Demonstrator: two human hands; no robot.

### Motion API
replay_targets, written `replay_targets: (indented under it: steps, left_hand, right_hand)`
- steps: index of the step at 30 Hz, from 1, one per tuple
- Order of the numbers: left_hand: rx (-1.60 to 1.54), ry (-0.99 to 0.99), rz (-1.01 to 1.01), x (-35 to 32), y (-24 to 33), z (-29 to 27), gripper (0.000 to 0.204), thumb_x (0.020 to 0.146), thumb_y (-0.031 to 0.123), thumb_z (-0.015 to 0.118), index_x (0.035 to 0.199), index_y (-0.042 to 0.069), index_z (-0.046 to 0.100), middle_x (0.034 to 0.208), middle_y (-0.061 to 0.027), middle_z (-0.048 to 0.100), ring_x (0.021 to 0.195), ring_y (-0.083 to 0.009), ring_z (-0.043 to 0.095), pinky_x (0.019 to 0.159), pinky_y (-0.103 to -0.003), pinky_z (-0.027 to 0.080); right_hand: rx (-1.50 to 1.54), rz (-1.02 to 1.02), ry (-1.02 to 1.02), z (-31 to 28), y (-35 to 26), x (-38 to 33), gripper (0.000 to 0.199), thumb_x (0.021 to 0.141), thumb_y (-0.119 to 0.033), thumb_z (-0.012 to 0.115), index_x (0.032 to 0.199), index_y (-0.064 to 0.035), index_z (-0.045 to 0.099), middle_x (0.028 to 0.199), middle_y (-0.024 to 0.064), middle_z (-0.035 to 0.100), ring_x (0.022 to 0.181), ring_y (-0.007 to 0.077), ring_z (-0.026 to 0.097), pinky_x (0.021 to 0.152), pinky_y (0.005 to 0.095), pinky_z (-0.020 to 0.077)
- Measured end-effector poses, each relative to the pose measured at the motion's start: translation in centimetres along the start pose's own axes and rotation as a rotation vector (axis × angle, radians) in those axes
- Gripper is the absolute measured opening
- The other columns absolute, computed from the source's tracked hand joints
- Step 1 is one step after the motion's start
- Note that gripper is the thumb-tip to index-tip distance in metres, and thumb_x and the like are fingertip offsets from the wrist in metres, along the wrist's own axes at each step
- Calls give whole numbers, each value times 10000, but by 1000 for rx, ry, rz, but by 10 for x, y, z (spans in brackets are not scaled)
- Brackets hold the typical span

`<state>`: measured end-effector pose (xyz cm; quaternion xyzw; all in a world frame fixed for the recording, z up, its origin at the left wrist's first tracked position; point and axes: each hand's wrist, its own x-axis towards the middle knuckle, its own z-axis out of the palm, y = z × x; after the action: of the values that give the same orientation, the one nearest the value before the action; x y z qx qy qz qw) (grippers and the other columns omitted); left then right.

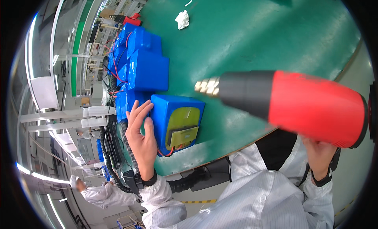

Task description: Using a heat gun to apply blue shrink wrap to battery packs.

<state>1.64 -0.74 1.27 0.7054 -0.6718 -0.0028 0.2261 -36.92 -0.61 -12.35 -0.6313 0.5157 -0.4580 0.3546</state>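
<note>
A red and black heat gun [315, 105] fills the right side, its metal nozzle pointing left over the table. My right hand [319, 153] is closed around its lower part, and the gun's body hides most of the fingers. At the left, my left hand [142, 136] has its fingers stretched out, the fingertips by the upper left edge of a blue-wrapped battery pack [159, 116]. This pack's near end shows a yellow-green panel [185, 120] with a small flat board and red and black wires at its lower edge. The nozzle is apart from the pack.
More blue packs [149, 71] with loose red and black leads stand behind at the left edge of the green table [252, 36]. Crumpled white tissue [182, 20] lies at the back. A black corrugated hose [130, 148] runs beside my left wrist. A person in white [106, 194] is farther left.
</note>
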Motion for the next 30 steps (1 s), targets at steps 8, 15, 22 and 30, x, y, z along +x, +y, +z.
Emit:
replay_targets:
  steps: [8, 15, 22, 30]
  left_hand:
    - [342, -35, 4, 17, 29, 19, 429, 910, 173, 678, 1307, 24, 612, 1221, -173, 616, 1147, -316, 582, 1012, -397, 432]
    - [266, -108, -86, 19, 37, 20, 547, 823, 165, 718, 1339, 45, 582, 1215, -163, 542, 1142, -337, 530, 988, -428, 441]
    - [221, -141, -53, 16, 27, 21, 637, 793, 121, 680, 1407, 59, 523, 1226, -172, 494, 1157, -343, 493, 1001, -428, 430]
    - [172, -150, -95, 20, 27, 24, 607, 844, 129, 679, 1423, 68, 511, 1213, -165, 462, 1141, -326, 481, 1027, -407, 392]
  right_hand:
    - [251, 175, 270, -3, -1, 16, 239, 854, -62, 794, 1039, 41, 682, 836, 22, 663, 648, 64, 531, 597, 218, 417]
    - [254, 251, 256, -10, 0, 16, 237, 846, -70, 805, 1023, 29, 682, 819, 19, 656, 634, 62, 531, 578, 209, 413]
    - [281, 258, 254, -14, 7, 12, 260, 842, -76, 812, 1039, 30, 680, 919, 53, 697, 796, 109, 633, 756, 254, 502]
    - [277, 291, 221, -20, 11, 10, 276, 844, -84, 812, 1057, 27, 676, 934, 57, 700, 798, 116, 641, 764, 261, 510]
